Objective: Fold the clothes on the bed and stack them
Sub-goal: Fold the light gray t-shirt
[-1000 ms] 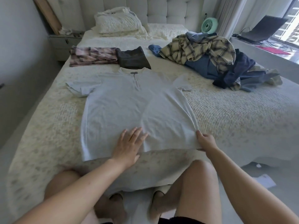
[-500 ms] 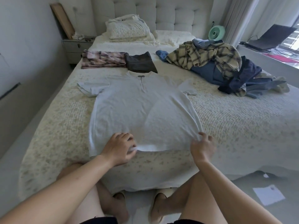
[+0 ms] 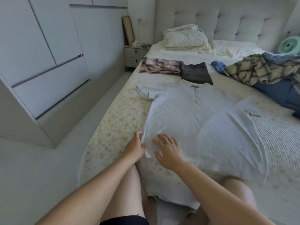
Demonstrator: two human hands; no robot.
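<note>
Two folded pieces lie side by side on the far part of the bed [image 3: 113, 127]: a pink patterned garment [image 3: 159, 67] on the left and a dark grey one [image 3: 194, 73] touching its right edge, so the folding is begun but neither is stacked on the other. Nearer, a pale grey T-shirt [image 3: 203, 124] is spread flat, collar far and hem near, not yet folded. The left hand [image 3: 135, 147] pinches the shirt's near left corner at the side seam, its fingers curled on the cloth. Just beside it, the right hand [image 3: 168, 148] lies flat on the shirt with fingers spread, holding nothing. By my reading this is smoothing before the first fold. Far right, a loose heap is left: a blue sock [image 3: 218, 66], a plaid shirt [image 3: 259, 70] and dark blue clothes [image 3: 279, 93]. Most of the work looks ahead.
</note>
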